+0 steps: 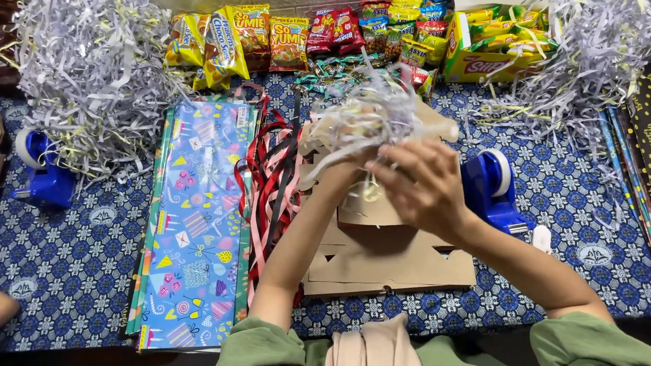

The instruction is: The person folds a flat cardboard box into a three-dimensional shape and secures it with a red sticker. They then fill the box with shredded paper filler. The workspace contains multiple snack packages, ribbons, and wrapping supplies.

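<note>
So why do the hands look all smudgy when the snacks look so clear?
In the head view, the right hand and the shredded paper it grips with the left hand are motion-blurred, their edges smeared. The snack packs and the wrapping paper lie sharp. Light is even and soft, with faint shadows and some shine on the shiny packs.

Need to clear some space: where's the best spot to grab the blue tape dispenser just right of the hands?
Take the blue tape dispenser by its raised rear body, just under the white roll, coming from above and from the right. That side is open tablecloth, while the right hand and the flat cardboard pieces crowd its left. The lower front end probably holds the cutter, so keep fingers off it.
</note>
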